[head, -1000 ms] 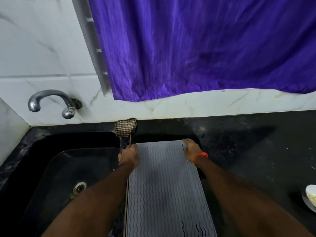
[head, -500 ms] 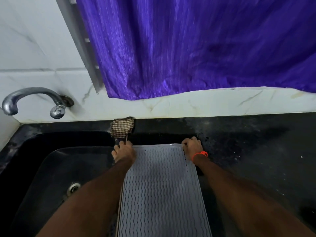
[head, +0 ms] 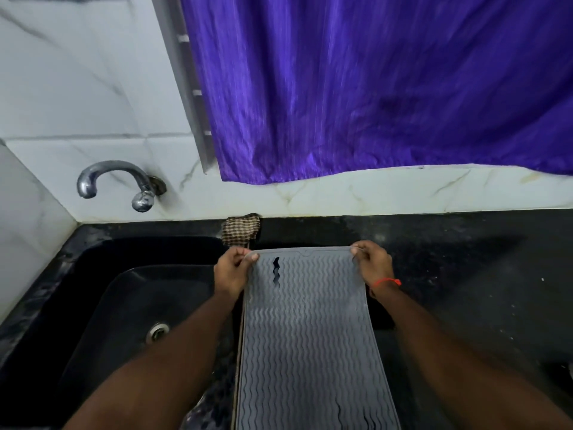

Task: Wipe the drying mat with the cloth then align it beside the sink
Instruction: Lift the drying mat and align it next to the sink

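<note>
So, biggest thing first: the purple curtain [head: 372, 88] fills the whole 12-to-2 o'clock part of the view, hanging down over the white marble wall [head: 77, 88]. Below that the black counter [head: 465, 274] runs across, with the black sink [head: 124, 305] sunk into it at 8 o'clock, drain [head: 158, 332] showing at the bottom.

The mat [head: 305, 352], grey with wavy ribs, lies just right of the sink, running from 6 o'clock up to the middle of the view. Its far edge is lifted off the counter, and there are a few wavy slits in it, one near the far left corner.

Both forearms come in from the bottom. The left hand [head: 231, 273] has its grip pinched on the far left corner of the mat, thumb on top. The right hand [head: 373, 263] does the same on the far right corner, fingers curled over the edge; there's a red thread [head: 386, 282] round that wrist.

The chrome tap [head: 119, 183] sticks out of the wall at 10 o'clock. The cloth [head: 241, 229], a small checked brown one, sits bunched against the wall at the sink's far right corner, just beyond the left hand and not touching the mat as far as I can tell.
</note>
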Tool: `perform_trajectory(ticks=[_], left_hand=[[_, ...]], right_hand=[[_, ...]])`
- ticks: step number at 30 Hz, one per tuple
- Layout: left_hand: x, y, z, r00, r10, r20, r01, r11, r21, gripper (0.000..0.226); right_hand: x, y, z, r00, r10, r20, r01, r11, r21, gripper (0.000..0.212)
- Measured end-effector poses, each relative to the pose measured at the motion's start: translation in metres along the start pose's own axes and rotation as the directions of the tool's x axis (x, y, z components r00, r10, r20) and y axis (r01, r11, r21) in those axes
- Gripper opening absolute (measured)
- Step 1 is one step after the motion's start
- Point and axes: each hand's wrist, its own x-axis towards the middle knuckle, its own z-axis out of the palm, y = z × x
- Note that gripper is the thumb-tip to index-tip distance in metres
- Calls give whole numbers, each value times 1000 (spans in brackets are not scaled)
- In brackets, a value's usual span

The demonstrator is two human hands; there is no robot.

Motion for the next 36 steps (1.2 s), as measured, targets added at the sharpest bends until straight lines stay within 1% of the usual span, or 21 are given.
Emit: perform_trajectory(ticks=[3, 6, 10, 13, 18, 21, 24, 29, 36], left_hand=[[-17, 21, -14, 999, 51, -11, -51, 994, -92, 15], [-37, 46, -27, 995, 102, -20, -103, 979, -176, 12], [-64, 81, -44, 987, 161, -20, -160, 944, -287, 10], [-87, 107, -57, 976, 213, -43, -213, 899, -383, 13], [-115, 149, -74, 918, 374, -131, -390, 795, -464, 9], [-123, 169, -83, 890, 430, -152, -446, 749, -490, 10], [-125, 180, -90, 875, 460, -153, -469, 721, -511, 18], [-122, 187, -98, 856, 501, -125, -492, 717, -493, 10], [-123, 179, -100, 836, 535, -125, -525, 711, -468, 8]], right_hand=[[-20, -23, -22, 998, -45, -53, 49, 996, 74, 8], [-43, -50, -48, 989, -87, -120, 105, 982, 156, 12], [-71, -82, -86, 969, -171, -177, 197, 970, 145, 6], [-93, -109, -113, 961, -194, -198, 233, 953, 194, 8], [-121, -157, -157, 918, -276, -284, 355, 892, 282, 10], [-129, -174, -176, 898, -307, -314, 404, 859, 316, 10], [-134, -185, -186, 889, -325, -321, 429, 839, 336, 10], [-139, -191, -192, 882, -358, -306, 451, 829, 330, 11], [-142, -189, -193, 862, -422, -280, 500, 796, 340, 13]])
